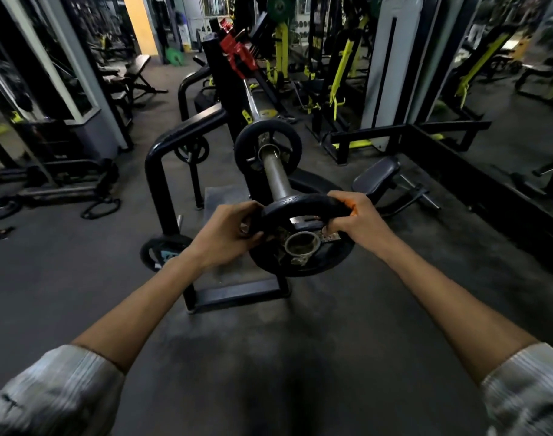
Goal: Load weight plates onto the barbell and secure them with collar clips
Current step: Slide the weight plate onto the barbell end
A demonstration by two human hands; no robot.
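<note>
I hold a black weight plate (303,261) with grip slots and a worn metal centre hole at the near end of the barbell sleeve (276,177). My left hand (228,237) grips its left rim, and my right hand (353,218) grips the upper right rim. The plate tilts toward me, its top edge against the tip of the sleeve. Farther along the sleeve another black plate (268,145) sits on the bar. The barbell (250,99) runs away from me over a black rack. I see no collar clip.
A black tubular rack frame (162,158) stands left of the bar, with a small plate (191,150) hung on it and another plate (162,251) leaning at its base. A padded bench (375,177) lies to the right. Gym machines crowd the back, and loose plates lie far left.
</note>
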